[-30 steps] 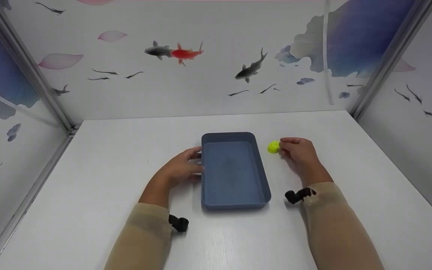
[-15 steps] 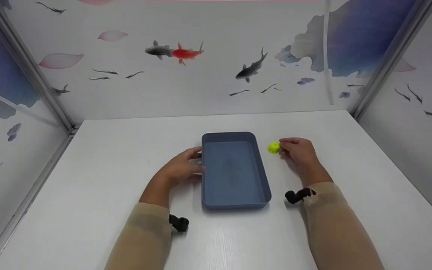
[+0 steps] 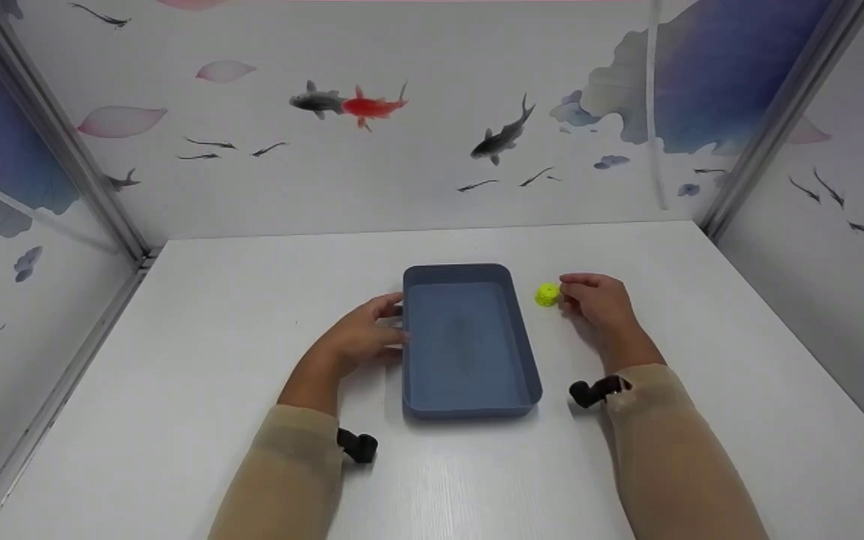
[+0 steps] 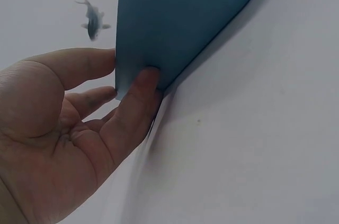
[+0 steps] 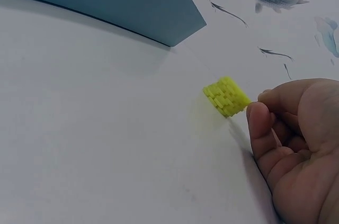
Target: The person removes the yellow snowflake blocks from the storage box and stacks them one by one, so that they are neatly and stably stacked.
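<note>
A blue-grey rectangular tray [image 3: 466, 345] lies on the white table. My left hand [image 3: 357, 334] is at its left side, fingertips against the outer wall. In the left wrist view, the fingers of that left hand [image 4: 79, 123] are spread and one lies flat on the tray wall [image 4: 180, 17]. To the right of the tray is a small bright yellow piece [image 3: 547, 295] with a brick-like ridged surface. My right hand [image 3: 597, 304] pinches its right edge between thumb and finger. In the right wrist view, the yellow piece [image 5: 226, 97] tapers to the fingertips of the right hand [image 5: 296, 139].
The white table [image 3: 199, 337] extends on both sides of the tray. A back wall [image 3: 402, 172] printed with fish stands behind it, and side panels with metal posts [image 3: 784, 120] flank it. Black wrist cameras [image 3: 359, 448] sit at both sleeves.
The yellow piece has tipped from a rounded lump to a more upright shape with its top showing. Both hands and the tray have stayed nearly in place.
</note>
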